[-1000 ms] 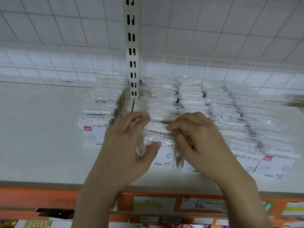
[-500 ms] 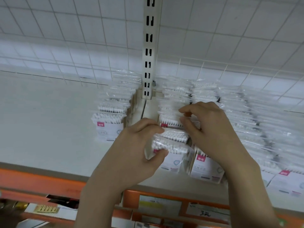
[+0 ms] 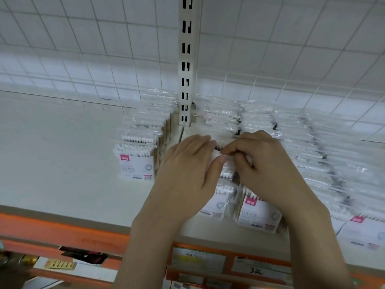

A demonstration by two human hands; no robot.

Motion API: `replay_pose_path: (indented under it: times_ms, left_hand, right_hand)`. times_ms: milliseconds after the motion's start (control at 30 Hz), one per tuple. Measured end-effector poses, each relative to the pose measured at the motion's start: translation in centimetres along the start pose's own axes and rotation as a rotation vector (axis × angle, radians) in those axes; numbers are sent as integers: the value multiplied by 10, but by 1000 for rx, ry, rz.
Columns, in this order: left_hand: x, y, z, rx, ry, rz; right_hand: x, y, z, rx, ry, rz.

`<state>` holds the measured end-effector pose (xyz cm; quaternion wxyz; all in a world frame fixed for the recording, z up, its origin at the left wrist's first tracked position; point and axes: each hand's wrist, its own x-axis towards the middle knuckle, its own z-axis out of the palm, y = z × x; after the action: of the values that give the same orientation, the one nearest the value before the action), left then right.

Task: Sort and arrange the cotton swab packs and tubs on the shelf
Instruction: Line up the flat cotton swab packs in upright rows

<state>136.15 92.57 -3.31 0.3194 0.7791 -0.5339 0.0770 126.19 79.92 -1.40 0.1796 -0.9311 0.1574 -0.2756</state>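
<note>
Both hands, left hand (image 3: 187,174) & right hand (image 3: 262,165), fingers pinching a mid-row swab pack (image 3: 226,170); risk: packs just beneath could topple fwd off the shelf (image 3: 62,163).

Glossy clear plastic swab packs (image 3: 136,163); matt white shelf (image 3: 62,163).

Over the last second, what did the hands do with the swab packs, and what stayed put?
Both hands, the left hand and right hand, have worked back along the middle row of packs, from the front pack to ones farther in, fingertips still gripping pack tops. The separate left row and the right rows stayed put on the shelf.
</note>
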Motion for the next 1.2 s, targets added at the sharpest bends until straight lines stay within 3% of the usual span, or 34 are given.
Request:
replay_pose_path:
  times_ms: [300,900,1200]
  left_hand:
    - [-4,-1,4,-35,35,27]
    - [-6,-4,6,-84,38,3]
    - [-6,-8,4,-115,46,-1]
  right_hand:
    - [12,4,-11,-48,31,40]
    - [32,5,-1,-205,-178,110]
    - [35,2,-24,-118,202,61]
